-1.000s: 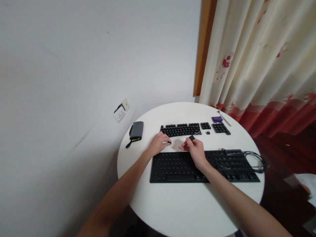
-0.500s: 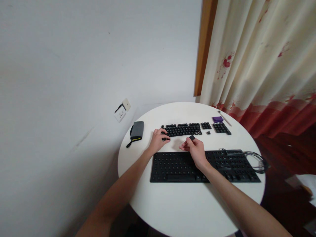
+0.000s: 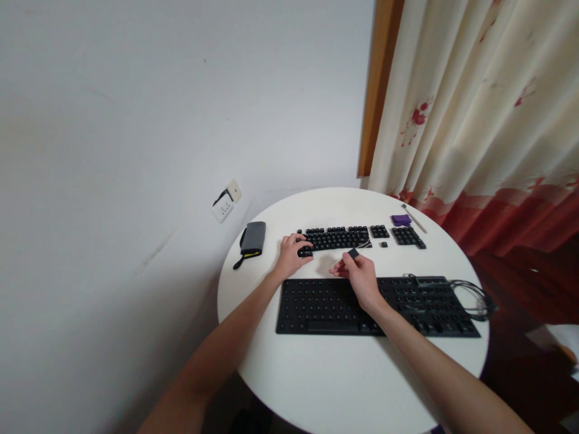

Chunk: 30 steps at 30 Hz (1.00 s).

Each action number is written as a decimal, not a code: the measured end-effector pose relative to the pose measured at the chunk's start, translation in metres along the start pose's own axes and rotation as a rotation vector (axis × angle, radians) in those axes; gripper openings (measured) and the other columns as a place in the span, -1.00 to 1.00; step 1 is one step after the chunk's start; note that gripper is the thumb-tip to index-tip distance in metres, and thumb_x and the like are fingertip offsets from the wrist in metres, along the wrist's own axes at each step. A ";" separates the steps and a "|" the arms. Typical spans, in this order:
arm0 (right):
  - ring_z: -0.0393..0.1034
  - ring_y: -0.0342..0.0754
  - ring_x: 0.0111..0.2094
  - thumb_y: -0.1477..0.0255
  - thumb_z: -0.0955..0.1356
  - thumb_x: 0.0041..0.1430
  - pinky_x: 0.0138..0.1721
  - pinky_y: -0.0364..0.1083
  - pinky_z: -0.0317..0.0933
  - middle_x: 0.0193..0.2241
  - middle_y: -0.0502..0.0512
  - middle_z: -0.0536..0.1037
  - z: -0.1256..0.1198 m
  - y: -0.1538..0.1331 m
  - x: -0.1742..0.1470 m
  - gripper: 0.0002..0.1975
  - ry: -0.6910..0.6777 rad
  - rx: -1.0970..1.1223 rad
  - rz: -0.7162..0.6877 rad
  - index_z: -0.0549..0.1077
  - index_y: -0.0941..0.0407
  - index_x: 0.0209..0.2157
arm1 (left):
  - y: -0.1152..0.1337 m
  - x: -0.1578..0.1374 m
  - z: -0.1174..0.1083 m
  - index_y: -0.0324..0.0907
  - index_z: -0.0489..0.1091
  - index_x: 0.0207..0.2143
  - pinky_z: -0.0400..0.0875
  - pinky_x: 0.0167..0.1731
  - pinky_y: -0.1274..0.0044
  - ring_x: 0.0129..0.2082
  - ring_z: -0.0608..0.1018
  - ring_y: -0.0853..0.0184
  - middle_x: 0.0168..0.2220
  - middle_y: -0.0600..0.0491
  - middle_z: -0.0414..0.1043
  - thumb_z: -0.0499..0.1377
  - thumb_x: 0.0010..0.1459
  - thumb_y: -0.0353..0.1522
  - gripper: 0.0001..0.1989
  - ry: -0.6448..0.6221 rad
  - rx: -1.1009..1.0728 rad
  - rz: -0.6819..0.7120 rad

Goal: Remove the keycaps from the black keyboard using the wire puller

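Set out in rows on the white round table (image 3: 316, 374) are loose black keycaps (image 3: 337, 240). At the left end of these rows rests my left hand (image 3: 292, 254), thumb and fingers apart around a few keycaps, none visibly lifted. My right hand (image 3: 360, 276) pinches a keycap puller (image 3: 353, 253) with a small dark handle and thin wires at its ends. Beneath that hand lies a black keyboard (image 3: 316, 301), bare of caps over its left part, with keys showing on the right. The right wrist and forearm hide part of it.
A grey pouch (image 3: 253, 237) with a black strap lies at the table's left. Far right are a folded purple cloth (image 3: 400, 220) and a pale-handled brush (image 3: 415, 219). A coiled black cable (image 3: 474, 301) hangs over the right edge. A wall (image 3: 181, 150) borders the left.
The view has shifted slightly, so everything sits a little further right. My left fingers have spread slightly over the keycaps. The right hand keeps its pinch on the keycap puller.
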State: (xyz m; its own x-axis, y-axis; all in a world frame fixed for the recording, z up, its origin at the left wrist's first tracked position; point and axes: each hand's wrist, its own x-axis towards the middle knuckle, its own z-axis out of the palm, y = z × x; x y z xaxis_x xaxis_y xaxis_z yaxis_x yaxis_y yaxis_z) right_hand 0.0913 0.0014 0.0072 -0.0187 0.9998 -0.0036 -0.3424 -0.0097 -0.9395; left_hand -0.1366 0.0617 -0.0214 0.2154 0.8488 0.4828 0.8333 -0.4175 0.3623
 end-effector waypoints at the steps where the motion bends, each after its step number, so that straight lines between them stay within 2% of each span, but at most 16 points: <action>1: 0.52 -0.01 -0.51 0.08 0.43 0.06 -0.42 -0.08 0.40 -0.54 0.13 0.56 0.000 0.000 0.000 -0.59 0.000 -0.002 -0.001 0.41 0.17 -0.50 | 0.000 0.000 0.000 0.00 0.50 -0.14 0.21 0.09 0.29 0.00 0.31 0.17 0.01 0.07 0.31 0.43 -0.07 -0.33 -0.61 0.004 0.001 0.001; 18: 0.51 0.00 -0.51 0.07 0.43 0.05 -0.45 -0.08 0.39 -0.55 0.11 0.56 0.002 -0.002 -0.001 -0.59 -0.003 -0.016 -0.003 0.41 0.16 -0.51 | -0.003 0.000 0.000 0.01 0.47 -0.09 0.21 0.08 0.32 -0.01 0.33 0.18 0.00 0.07 0.32 0.43 -0.09 -0.33 -0.55 0.020 0.024 -0.023; 30: 0.53 0.03 -0.49 0.06 0.43 0.04 -0.42 -0.05 0.41 -0.55 0.13 0.57 0.001 -0.005 -0.001 -0.58 0.011 -0.021 0.005 0.41 0.15 -0.52 | -0.020 -0.012 -0.025 -0.01 0.39 0.04 0.18 0.11 0.29 0.01 0.33 0.15 0.01 0.02 0.29 0.43 -0.09 -0.30 -0.40 0.019 0.034 -0.130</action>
State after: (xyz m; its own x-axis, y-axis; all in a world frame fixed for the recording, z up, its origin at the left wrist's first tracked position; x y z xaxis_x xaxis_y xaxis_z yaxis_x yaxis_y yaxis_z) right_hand 0.0924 0.0000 0.0116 -0.0099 0.9999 -0.0115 -0.3225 -0.0140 -0.9465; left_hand -0.1687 0.0518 -0.0142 0.0949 0.8887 0.4485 0.8706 -0.2926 0.3956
